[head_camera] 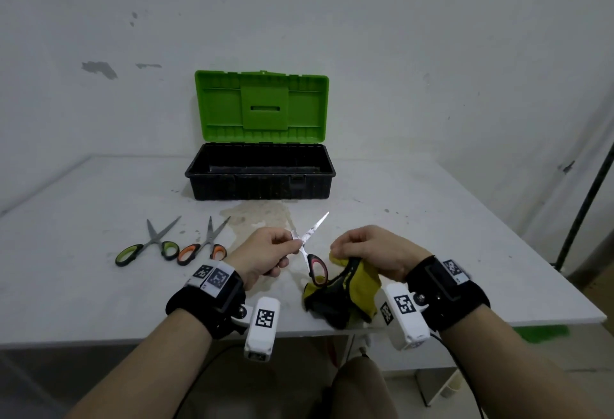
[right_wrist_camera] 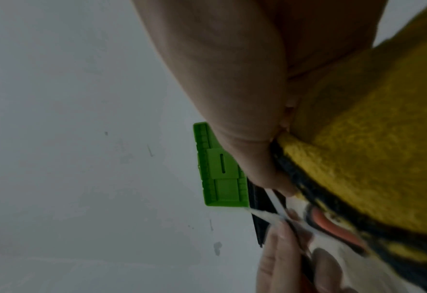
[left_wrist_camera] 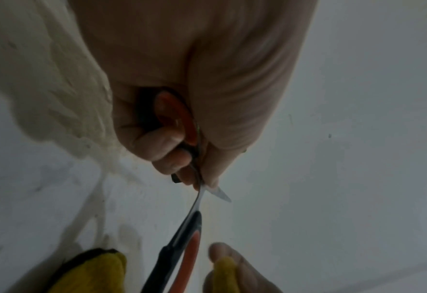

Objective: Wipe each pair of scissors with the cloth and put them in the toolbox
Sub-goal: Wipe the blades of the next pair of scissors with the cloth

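One red-handled pair of steel scissors [head_camera: 310, 245], blades spread, is pinched near its pivot by the left hand [head_camera: 265, 254] above the white table [head_camera: 99, 285], and could nick the right hand [head_camera: 368, 249] clutching the yellow cloth [head_camera: 358, 289]

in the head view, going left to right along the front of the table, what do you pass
green-handled scissors → orange-handled scissors → left hand → red-handled scissors, held by that hand → right hand gripping the yellow cloth
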`<state>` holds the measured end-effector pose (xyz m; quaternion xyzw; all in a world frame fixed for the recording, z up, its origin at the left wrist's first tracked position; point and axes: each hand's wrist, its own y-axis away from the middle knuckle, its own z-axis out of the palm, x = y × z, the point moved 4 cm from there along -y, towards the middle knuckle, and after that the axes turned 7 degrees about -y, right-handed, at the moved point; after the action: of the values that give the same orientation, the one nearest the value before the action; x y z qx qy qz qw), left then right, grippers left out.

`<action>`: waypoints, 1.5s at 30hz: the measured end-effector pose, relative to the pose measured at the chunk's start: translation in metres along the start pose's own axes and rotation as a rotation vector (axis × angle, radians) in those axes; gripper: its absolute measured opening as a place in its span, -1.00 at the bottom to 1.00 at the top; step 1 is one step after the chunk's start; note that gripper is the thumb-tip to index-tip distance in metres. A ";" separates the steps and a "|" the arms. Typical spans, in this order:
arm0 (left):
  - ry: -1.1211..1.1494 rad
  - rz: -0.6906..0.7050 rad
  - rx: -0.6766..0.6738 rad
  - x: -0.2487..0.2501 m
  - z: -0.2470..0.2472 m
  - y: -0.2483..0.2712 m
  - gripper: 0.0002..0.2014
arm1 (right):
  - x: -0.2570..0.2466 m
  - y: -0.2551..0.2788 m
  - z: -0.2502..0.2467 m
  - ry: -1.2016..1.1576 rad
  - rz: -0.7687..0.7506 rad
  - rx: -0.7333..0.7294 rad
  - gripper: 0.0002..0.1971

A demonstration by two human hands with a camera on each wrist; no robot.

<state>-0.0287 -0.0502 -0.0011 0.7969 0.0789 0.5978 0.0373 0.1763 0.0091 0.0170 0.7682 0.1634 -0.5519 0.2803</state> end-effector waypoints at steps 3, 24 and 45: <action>-0.004 0.011 0.018 0.000 -0.002 0.001 -0.89 | -0.019 0.007 -0.021 -0.085 -0.156 0.178 -0.85; 0.015 0.104 0.044 0.004 0.013 -0.001 -0.84 | -0.030 0.002 0.035 0.688 -0.740 0.400 -0.85; -0.147 0.202 0.086 0.009 0.006 0.004 -0.83 | -0.038 0.005 0.007 0.585 -0.698 0.654 -0.86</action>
<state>-0.0203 -0.0527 0.0066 0.8433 0.0209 0.5345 -0.0517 0.1612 0.0028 0.0521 0.8366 0.2992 -0.3977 -0.2291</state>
